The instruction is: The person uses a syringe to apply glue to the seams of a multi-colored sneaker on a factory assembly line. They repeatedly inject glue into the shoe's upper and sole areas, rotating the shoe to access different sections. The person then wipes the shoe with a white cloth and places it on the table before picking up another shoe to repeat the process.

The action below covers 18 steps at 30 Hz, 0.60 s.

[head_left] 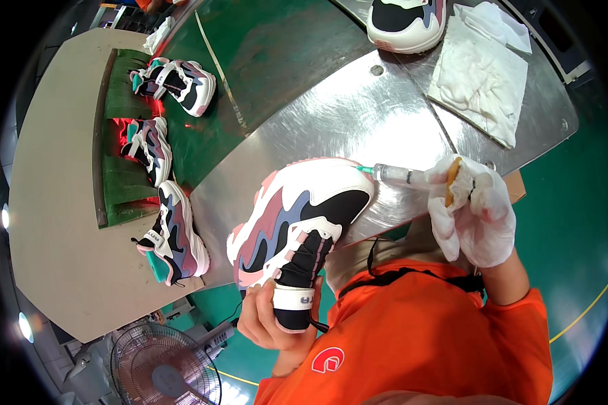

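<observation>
A sneaker (287, 219) in white, black, purple and pink is tilted on its side over the edge of the metal table. My bare left hand (267, 320) is closed around its heel and ankle opening. In a white glove, my right hand (476, 219) grips a clear syringe (400, 177) with a green tip. That tip meets the seam between the toe and the pale sole, or sits very close to it. Between the gloved fingers there is also a tan strip (452, 181) with whitish material beside it; its kind is unclear.
Similar shoes stand at the left, one (174, 236) on the beige table (61, 189), others by the green belt (213, 128). Another shoe (407, 27) is at the far edge, beside folded white cloths (483, 81). A fan (165, 371) stands lower left.
</observation>
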Tool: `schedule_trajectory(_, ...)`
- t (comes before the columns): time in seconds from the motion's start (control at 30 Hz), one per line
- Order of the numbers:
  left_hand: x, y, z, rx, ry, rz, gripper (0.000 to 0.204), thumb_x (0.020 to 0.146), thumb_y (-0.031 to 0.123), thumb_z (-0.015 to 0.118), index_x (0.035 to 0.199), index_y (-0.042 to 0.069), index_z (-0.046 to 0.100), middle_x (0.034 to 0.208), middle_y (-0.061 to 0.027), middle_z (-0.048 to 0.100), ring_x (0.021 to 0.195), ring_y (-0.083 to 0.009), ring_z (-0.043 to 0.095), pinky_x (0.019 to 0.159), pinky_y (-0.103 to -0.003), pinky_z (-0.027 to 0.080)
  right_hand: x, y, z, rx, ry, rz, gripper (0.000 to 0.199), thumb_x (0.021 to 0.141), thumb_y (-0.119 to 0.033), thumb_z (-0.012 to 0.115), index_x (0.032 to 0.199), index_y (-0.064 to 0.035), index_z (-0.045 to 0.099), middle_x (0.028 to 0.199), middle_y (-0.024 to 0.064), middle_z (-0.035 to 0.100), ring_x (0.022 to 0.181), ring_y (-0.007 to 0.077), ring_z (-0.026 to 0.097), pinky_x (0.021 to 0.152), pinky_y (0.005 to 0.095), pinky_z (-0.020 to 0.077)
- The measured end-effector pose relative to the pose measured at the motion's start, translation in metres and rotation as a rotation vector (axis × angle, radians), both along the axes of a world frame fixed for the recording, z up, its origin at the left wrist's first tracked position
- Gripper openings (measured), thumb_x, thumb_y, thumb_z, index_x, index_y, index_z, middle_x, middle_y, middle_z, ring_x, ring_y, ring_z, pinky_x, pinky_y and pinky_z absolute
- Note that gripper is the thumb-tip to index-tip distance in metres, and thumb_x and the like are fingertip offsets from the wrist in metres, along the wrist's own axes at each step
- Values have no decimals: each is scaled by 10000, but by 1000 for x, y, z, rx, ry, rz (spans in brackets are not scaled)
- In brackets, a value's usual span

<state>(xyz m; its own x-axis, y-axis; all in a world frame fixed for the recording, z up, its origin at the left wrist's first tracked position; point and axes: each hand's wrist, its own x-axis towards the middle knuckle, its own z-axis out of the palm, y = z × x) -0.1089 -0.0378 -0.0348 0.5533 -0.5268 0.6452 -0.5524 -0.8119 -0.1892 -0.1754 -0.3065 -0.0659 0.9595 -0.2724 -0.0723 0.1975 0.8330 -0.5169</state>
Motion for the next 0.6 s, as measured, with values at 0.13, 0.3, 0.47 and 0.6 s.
schedule_trajectory(0.13, 0, 0, -1, -2, -15, -4, 611, 656, 479, 851, 1041, 51, 646, 968, -81, 610, 871, -234, 570, 732, -319, 428, -2, 7, 2, -28, 16, -51, 494, 848, -227, 539, 1116, 187, 499, 689, 180, 578, 459, 235, 533, 375, 285, 442)
schedule_trajectory(0.3, 2, 2, -1, -1, -43, -5, 558, 672, 456, 838, 1020, 59, 656, 949, -75, 619, 855, -234, 576, 737, -324, 436, -4, 13, 11, -109, 82, -77, 549, 857, -305, 583, 1119, 171, 508, 692, 162, 582, 445, 228, 539, 376, 277, 438)
schedule_trajectory(0.47, 3, 3, -3, -25, -64, -5, 536, 686, 454, 826, 1013, 63, 661, 943, -79, 626, 849, -235, 578, 747, -333, 450, -5, 18, 27, -77, 110, -90, 486, 839, -249, 601, 1096, 158, 532, 694, 153, 586, 447, 208, 543, 383, 270, 439)
schedule_trajectory(0.6, 5, 5, -1, -17, -33, 1, 549, 688, 475, 819, 1016, 63, 664, 961, -81, 627, 835, -240, 570, 740, -333, 444, -5, 20, 47, -153, 254, -52, 406, 773, -100, 571, 1087, 156, 546, 703, 154, 592, 461, 208, 548, 420, 270, 452)
